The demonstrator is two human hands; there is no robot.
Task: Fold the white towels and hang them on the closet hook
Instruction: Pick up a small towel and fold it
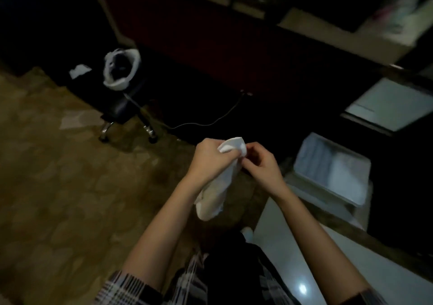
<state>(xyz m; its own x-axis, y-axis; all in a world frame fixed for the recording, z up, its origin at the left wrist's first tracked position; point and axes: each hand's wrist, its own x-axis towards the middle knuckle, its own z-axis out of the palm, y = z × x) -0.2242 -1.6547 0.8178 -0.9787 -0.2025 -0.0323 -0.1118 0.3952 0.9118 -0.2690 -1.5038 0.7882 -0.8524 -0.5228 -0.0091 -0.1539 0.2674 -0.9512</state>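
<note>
Below left hand grip, white towel hangs.

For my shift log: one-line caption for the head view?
Left hand grips a white towel hanging over carpet; right hand pinches its top edge.

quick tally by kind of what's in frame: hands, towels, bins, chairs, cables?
Hands: 2, left hand and right hand, both with a grip on the towel
White towel: 1
Bin with white liner: 1
Rolling chair: 1
Floor cable: 1
Total: 6
</note>
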